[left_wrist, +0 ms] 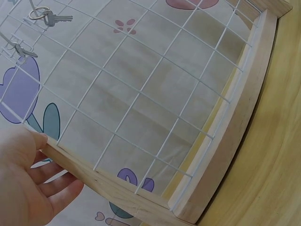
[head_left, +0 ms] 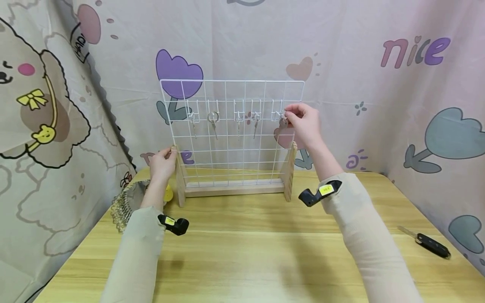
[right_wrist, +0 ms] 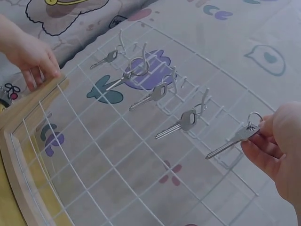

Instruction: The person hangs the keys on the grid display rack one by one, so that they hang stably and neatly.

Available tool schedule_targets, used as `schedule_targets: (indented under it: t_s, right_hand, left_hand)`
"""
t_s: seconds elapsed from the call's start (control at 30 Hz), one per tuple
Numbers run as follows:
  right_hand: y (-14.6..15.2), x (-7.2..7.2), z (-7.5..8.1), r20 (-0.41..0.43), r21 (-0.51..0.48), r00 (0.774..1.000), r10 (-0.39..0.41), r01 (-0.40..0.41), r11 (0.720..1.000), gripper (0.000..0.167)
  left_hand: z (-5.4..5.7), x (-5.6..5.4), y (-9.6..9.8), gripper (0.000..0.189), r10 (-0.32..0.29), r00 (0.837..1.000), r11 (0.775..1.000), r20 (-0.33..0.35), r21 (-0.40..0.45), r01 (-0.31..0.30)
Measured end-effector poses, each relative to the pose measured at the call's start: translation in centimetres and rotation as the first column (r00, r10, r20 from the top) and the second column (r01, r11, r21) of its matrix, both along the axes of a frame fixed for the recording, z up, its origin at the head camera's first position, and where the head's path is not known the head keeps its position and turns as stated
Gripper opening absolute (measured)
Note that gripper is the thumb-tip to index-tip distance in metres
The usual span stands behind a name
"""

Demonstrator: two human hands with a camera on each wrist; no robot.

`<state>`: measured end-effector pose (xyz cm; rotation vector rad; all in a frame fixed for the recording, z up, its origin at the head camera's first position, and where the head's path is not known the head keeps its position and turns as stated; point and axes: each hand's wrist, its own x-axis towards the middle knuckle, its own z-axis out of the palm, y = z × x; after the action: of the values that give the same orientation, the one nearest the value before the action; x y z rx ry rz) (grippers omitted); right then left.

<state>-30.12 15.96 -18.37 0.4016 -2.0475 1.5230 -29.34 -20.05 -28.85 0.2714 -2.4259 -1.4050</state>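
A white wire grid rack (head_left: 235,150) stands upright in a wooden base (head_left: 235,191). My left hand (head_left: 163,163) grips the top of its left wooden support (left_wrist: 110,188), the thumb tip resting at the wood's upper end. At the rack's right side, my right hand (head_left: 305,122) pinches a silver key (right_wrist: 233,142) by its head, close to its small metal ring (right_wrist: 254,117). This key is right by the rightmost hook. Several other silver keys (right_wrist: 181,125) hang by rings from white hooks (right_wrist: 204,98) in a row along the grid.
A black car key (head_left: 433,245) with its blade out lies on the wooden table (head_left: 242,261) at the right. Behind my left forearm is a shiny beaded basket (head_left: 123,206) with something yellow (head_left: 168,193) beside it. A printed curtain (head_left: 360,84) hangs behind the table.
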Motion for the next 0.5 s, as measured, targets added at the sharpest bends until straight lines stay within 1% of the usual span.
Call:
schedule_targets:
  t_s: [0.17,0.33,0.4,0.5]
  right_hand:
    - [-0.5,-0.5,-0.3,0.028,-0.016,1.000,0.009,-0.009,1.000,0.015]
    - [-0.7,-0.9,-1.0,0.053,-0.010,0.999,-0.015,0.016,1.000,0.014]
    - [-0.7,-1.0,-1.2,0.070,-0.022,0.997,-0.015,0.016,1.000,0.013]
    - [-0.7,-1.1,-1.4,0.092,-0.065,0.996,0.010,-0.004,0.998,0.011]
  left_hand:
    - [-0.1,0.0,0.0,0.050,0.000,1.000,1.000,-0.003,-0.002,0.000]
    - [-0.1,-0.1,0.0,0.050,-0.006,1.000,1.000,-0.004,0.000,0.006]
    - [-0.1,-0.1,0.0,0.050,-0.006,1.000,1.000,-0.004,-0.001,0.006]
    - [-0.1,-0.2,0.0,0.050,-0.006,1.000,1.000,-0.007,-0.004,0.006]
